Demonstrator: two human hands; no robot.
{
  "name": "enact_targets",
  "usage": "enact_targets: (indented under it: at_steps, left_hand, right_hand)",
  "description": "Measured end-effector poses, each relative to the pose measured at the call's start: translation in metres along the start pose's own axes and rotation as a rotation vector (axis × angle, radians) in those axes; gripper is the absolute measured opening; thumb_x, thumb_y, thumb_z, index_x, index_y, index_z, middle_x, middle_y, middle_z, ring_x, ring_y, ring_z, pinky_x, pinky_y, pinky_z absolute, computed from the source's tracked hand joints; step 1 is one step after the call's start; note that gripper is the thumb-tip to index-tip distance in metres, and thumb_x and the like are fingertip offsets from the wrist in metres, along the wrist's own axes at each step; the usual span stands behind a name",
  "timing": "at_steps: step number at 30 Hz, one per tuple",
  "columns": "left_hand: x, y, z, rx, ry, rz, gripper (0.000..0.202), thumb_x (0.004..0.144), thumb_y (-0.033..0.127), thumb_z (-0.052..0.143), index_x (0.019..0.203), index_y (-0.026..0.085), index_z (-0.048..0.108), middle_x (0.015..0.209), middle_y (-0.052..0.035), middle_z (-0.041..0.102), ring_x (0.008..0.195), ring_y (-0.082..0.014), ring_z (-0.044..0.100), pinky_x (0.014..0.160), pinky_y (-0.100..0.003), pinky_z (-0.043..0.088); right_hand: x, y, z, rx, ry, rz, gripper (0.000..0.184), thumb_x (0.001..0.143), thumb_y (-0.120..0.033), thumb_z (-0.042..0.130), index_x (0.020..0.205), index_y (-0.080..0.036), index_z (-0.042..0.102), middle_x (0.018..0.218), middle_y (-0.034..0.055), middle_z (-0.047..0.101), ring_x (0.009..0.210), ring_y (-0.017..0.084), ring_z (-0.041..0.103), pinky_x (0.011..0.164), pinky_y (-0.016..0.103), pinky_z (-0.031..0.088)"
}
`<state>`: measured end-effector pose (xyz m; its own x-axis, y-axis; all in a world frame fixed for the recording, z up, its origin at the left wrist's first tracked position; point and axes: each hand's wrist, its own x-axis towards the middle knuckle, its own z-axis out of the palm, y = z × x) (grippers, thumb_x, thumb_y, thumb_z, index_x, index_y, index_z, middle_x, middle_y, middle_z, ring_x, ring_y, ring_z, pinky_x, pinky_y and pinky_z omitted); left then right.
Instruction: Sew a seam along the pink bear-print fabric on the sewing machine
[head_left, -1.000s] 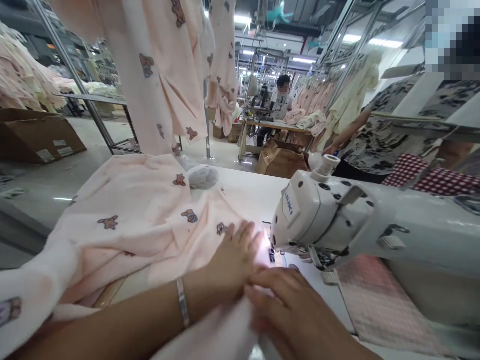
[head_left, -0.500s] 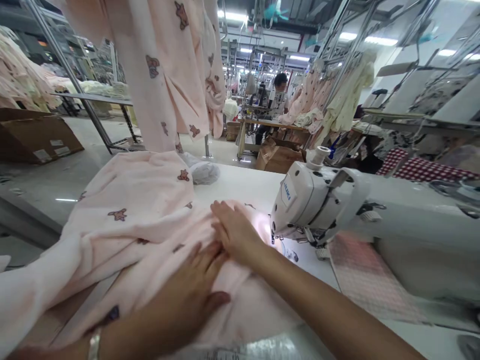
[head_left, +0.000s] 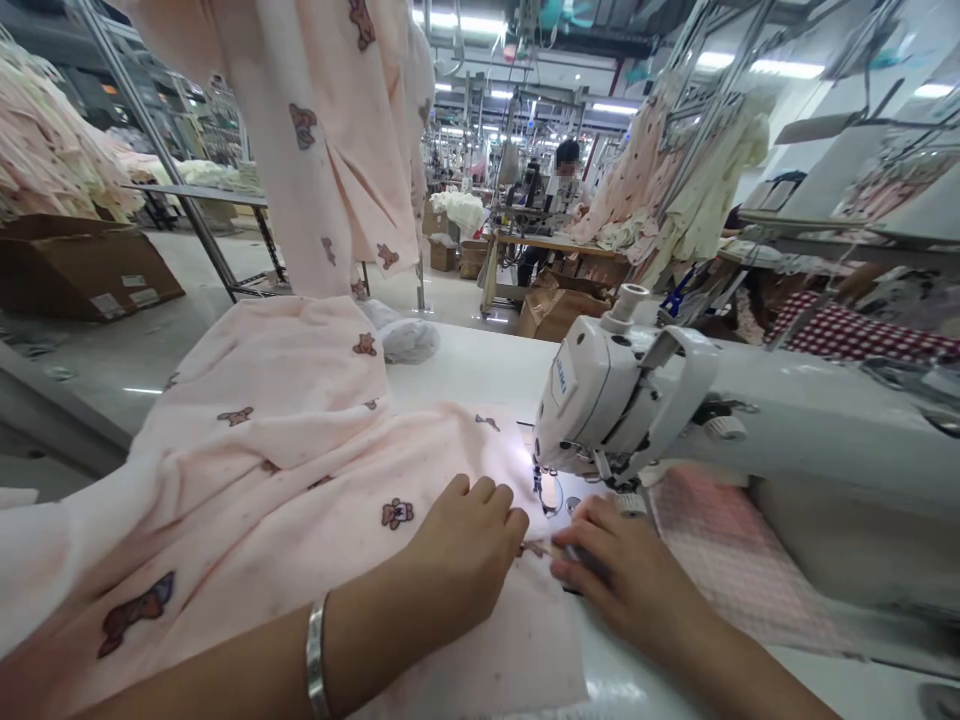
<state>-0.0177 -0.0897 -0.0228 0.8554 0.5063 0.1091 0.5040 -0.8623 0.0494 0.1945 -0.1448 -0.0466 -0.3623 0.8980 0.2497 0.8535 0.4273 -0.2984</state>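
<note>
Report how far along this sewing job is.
Done: the pink bear-print fabric is spread across the table. In hand: the left hand and right hand pinch its edge just short of the sewing machine. Left: the edge is not yet under the needle.

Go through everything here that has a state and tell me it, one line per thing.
Left hand: fingers curled, pressing the pink fabric.
Right hand: pinching the fabric edge.
Pink fabric: spread on the table, rumpled.
Sewing machine: needle lamp lit.
Cardboard box: on the floor, open.
</note>
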Motion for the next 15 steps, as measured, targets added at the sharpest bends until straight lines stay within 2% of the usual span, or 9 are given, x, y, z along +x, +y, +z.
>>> enact_targets:
  at_steps: [2, 3, 6, 8, 10, 12, 15]
  left_hand:
    - [0.004, -0.006, 0.008, -0.01, 0.076, 0.013, 0.005, 0.077, 0.013, 0.051, 0.076, 0.017, 0.054, 0.075, -0.0053, 0.053, 0.069, -0.0217, 0.048, 0.058, -0.034, 0.038]
    - [0.004, -0.009, 0.01, -0.04, 0.131, 0.01, 0.009, 0.082, 0.017, 0.052, 0.073, 0.017, 0.054, 0.073, -0.0042, 0.053, 0.067, -0.0204, 0.048, 0.057, -0.032, 0.036]
    - [-0.001, -0.017, 0.014, -0.191, 0.281, -0.014, 0.021, 0.085, 0.031, 0.06, 0.07, 0.017, 0.057, 0.068, -0.0014, 0.052, 0.066, -0.0176, 0.048, 0.056, -0.029, 0.032]
    - [-0.002, -0.018, 0.016, -0.288, 0.307, -0.02, 0.021, 0.082, 0.035, 0.064, 0.072, 0.017, 0.06, 0.068, -0.0007, 0.053, 0.066, -0.017, 0.049, 0.057, -0.028, 0.032]
    - [-0.002, -0.017, 0.018, -0.367, 0.303, -0.02, 0.02, 0.083, 0.034, 0.062, 0.074, 0.017, 0.061, 0.068, -0.0009, 0.053, 0.066, -0.0168, 0.05, 0.057, -0.027, 0.033]
    - [0.0, -0.015, 0.02, -0.448, 0.33, -0.025, 0.017, 0.085, 0.027, 0.057, 0.073, 0.017, 0.061, 0.069, -0.0014, 0.054, 0.066, -0.0163, 0.05, 0.057, -0.027, 0.034]
    - [0.001, -0.013, 0.017, -0.578, 0.483, -0.016, 0.015, 0.084, 0.018, 0.051, 0.072, 0.015, 0.059, 0.068, -0.002, 0.053, 0.066, -0.0144, 0.049, 0.057, -0.026, 0.034]
  right_hand:
    - [0.002, 0.001, 0.006, 0.042, -0.014, 0.035, 0.018, 0.092, -0.025, 0.044, 0.081, -0.019, 0.056, 0.082, 0.0058, 0.057, 0.081, 0.022, 0.051, 0.064, 0.033, 0.042]
    - [0.001, 0.002, 0.008, 0.048, -0.005, 0.047, 0.022, 0.093, -0.022, 0.039, 0.078, -0.018, 0.055, 0.079, 0.006, 0.055, 0.079, 0.021, 0.05, 0.062, 0.031, 0.04]
    - [-0.001, 0.004, 0.007, 0.068, -0.008, 0.089, 0.025, 0.094, -0.021, 0.032, 0.079, -0.017, 0.052, 0.078, 0.0065, 0.054, 0.074, 0.02, 0.05, 0.058, 0.029, 0.037]
    - [-0.002, 0.002, 0.004, 0.115, -0.022, 0.125, 0.021, 0.095, -0.026, 0.035, 0.087, -0.018, 0.053, 0.082, 0.0064, 0.055, 0.076, 0.021, 0.051, 0.06, 0.031, 0.037]
    - [-0.002, -0.003, 0.001, 0.132, -0.029, 0.151, 0.017, 0.092, -0.034, 0.045, 0.098, -0.02, 0.053, 0.085, 0.0061, 0.056, 0.08, 0.024, 0.051, 0.063, 0.033, 0.037]
    - [-0.001, -0.007, 0.001, 0.106, -0.029, 0.165, 0.02, 0.087, -0.035, 0.054, 0.103, -0.022, 0.051, 0.084, 0.0051, 0.056, 0.083, 0.026, 0.051, 0.065, 0.034, 0.036]
    - [0.002, -0.008, 0.002, 0.11, -0.025, 0.162, 0.007, 0.088, -0.027, 0.053, 0.09, -0.021, 0.053, 0.081, 0.0034, 0.055, 0.083, 0.024, 0.049, 0.066, 0.033, 0.035]
